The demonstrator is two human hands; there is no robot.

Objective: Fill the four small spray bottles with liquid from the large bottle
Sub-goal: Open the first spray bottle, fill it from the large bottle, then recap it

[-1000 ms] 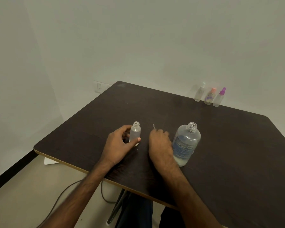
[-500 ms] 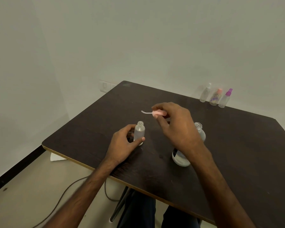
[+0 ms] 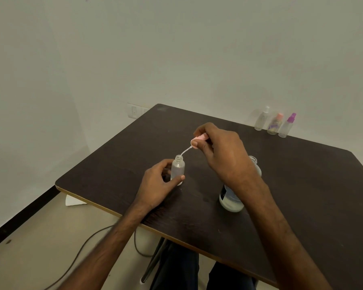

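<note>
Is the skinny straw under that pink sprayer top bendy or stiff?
Probably bendy: the straw curves between the pink sprayer top and the mouth of the small bottle. It's likely very light too, since the right hand holds the top with just its fingertips. Being so thin, it might kink if pushed hard against the rim.
</note>
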